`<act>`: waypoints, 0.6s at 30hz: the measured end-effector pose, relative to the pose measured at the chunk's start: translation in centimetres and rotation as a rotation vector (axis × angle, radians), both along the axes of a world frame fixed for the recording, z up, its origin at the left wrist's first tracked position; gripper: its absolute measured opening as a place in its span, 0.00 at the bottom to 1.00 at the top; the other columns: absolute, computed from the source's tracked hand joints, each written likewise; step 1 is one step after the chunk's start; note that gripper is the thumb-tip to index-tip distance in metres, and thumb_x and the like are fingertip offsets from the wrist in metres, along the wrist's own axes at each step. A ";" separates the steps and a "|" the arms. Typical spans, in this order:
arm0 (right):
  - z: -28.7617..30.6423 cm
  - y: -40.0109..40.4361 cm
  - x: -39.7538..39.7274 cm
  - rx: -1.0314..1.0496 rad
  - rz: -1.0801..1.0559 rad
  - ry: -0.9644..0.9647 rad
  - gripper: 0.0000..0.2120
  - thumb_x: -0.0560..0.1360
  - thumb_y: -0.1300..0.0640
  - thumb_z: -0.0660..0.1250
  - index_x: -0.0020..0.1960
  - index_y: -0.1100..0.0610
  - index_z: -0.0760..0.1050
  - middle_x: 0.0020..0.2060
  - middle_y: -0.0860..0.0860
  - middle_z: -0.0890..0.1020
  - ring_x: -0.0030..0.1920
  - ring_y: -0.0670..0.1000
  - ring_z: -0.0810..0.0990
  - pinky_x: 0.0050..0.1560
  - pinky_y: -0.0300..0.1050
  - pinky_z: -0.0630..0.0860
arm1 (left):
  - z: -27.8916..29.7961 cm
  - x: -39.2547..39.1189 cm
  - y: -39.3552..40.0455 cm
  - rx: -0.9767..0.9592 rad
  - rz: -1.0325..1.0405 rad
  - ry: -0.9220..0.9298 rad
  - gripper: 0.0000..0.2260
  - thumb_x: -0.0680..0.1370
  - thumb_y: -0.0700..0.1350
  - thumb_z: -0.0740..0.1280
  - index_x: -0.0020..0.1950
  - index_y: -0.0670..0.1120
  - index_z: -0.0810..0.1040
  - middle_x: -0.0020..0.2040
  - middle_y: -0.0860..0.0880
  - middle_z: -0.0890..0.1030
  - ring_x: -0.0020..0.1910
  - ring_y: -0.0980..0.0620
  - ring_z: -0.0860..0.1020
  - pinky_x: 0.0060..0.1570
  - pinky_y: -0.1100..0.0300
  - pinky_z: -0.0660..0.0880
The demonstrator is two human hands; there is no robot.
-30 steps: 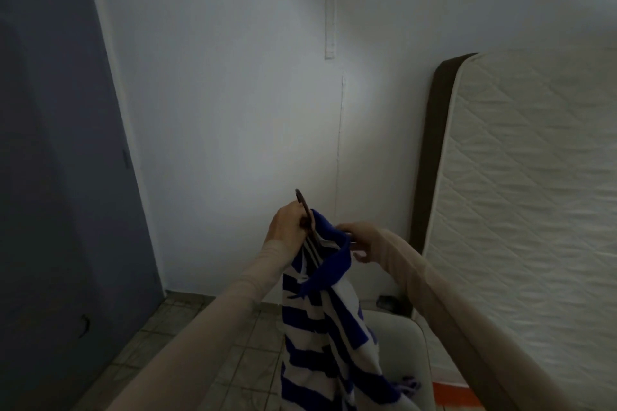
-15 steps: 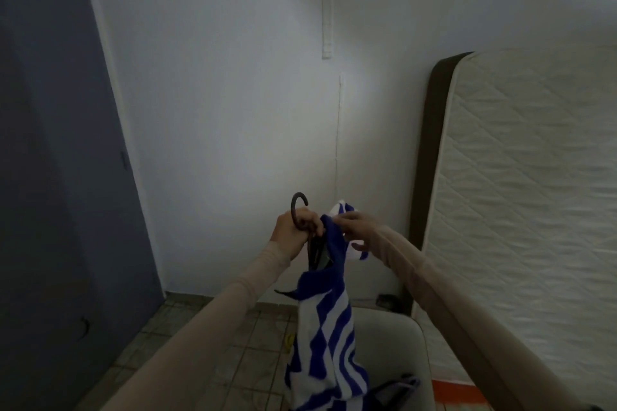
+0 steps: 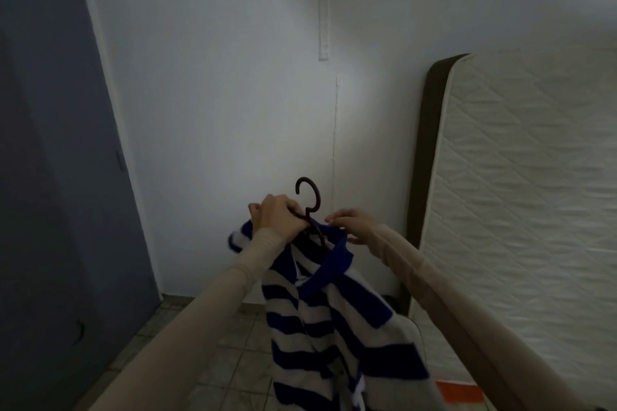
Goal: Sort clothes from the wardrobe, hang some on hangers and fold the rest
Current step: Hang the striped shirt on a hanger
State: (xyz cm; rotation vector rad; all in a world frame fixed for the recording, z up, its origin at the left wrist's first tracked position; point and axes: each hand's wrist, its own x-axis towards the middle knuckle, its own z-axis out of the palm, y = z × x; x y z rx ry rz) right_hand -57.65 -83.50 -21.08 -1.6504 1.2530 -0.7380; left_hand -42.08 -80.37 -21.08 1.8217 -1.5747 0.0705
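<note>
**Striped garment half on its hanger, collar still being settled**

The striped garment (image 3: pixel 320 317) — blue and white, with a solid blue collar — hangs in front of the person at chest height, draped from a dark hanger (image 3: pixel 309 203) whose hook stands upright above the cloth. The left hand (image 3: pixel 277 218) is clenched round the hanger's neck just below the hook, with one shoulder of the garment bunched behind the wrist. The right hand (image 3: pixel 354 227) works at the blue collar edge with its fingers bent towards the cloth; whether they actually pinch it I cannot tell. The hanger's arms are buried in the fabric, so how well each shoulder sits cannot be seen.

Below the garment lies a tiled floor (image 3: pixel 227 360). To the right a quilted mattress (image 3: pixel 521 210) stands on edge; to the left is a dark blue door (image 3: pixel 50 177), and behind everything a pale wall (image 3: pixel 217 93).

The risk, as I judge it, is an uneven seat — if the far shoulder is only bunched and not over the hanger's arm, the weight of the hanging cloth could drag the garment off sideways once the right hand lets go. A twisted collar would do the same, more slowly.
</note>
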 end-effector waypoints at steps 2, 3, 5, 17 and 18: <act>0.2 -0.1 -0.2 -0.061 0.016 0.046 0.12 0.79 0.61 0.60 0.59 0.60 0.75 0.49 0.51 0.76 0.49 0.48 0.73 0.50 0.38 0.69 | 0.5 0.3 0.0 0.018 0.032 -0.042 0.03 0.68 0.51 0.71 0.40 0.54 0.82 0.44 0.56 0.82 0.51 0.54 0.75 0.53 0.56 0.58; 0.3 -0.2 -0.2 -0.099 0.026 0.066 0.12 0.79 0.61 0.60 0.60 0.60 0.75 0.52 0.52 0.77 0.49 0.47 0.74 0.47 0.36 0.69 | 0.6 0.5 0.0 0.024 0.032 -0.064 0.04 0.68 0.52 0.72 0.41 0.54 0.83 0.44 0.56 0.82 0.49 0.54 0.76 0.52 0.56 0.57; 0.4 -0.4 -0.2 -0.148 0.050 0.092 0.12 0.78 0.62 0.60 0.59 0.61 0.76 0.57 0.55 0.78 0.55 0.52 0.76 0.54 0.40 0.72 | 0.8 0.9 0.0 0.040 0.018 -0.124 0.07 0.70 0.55 0.71 0.43 0.53 0.83 0.43 0.56 0.82 0.49 0.54 0.76 0.51 0.56 0.56; 0.7 -0.4 -0.1 -0.651 0.051 0.391 0.10 0.78 0.59 0.62 0.55 0.63 0.75 0.53 0.59 0.78 0.54 0.56 0.76 0.56 0.44 0.70 | 0.6 1.7 -0.2 -0.012 -0.302 0.210 0.12 0.70 0.44 0.74 0.53 0.45 0.80 0.52 0.47 0.78 0.51 0.54 0.72 0.52 0.61 0.68; 0.8 -0.3 -0.2 -0.673 0.041 0.385 0.10 0.78 0.59 0.61 0.55 0.64 0.75 0.53 0.59 0.78 0.54 0.56 0.76 0.55 0.43 0.70 | 0.5 1.9 -0.1 0.033 -0.343 0.244 0.14 0.72 0.44 0.73 0.57 0.45 0.78 0.54 0.48 0.76 0.54 0.54 0.71 0.53 0.62 0.67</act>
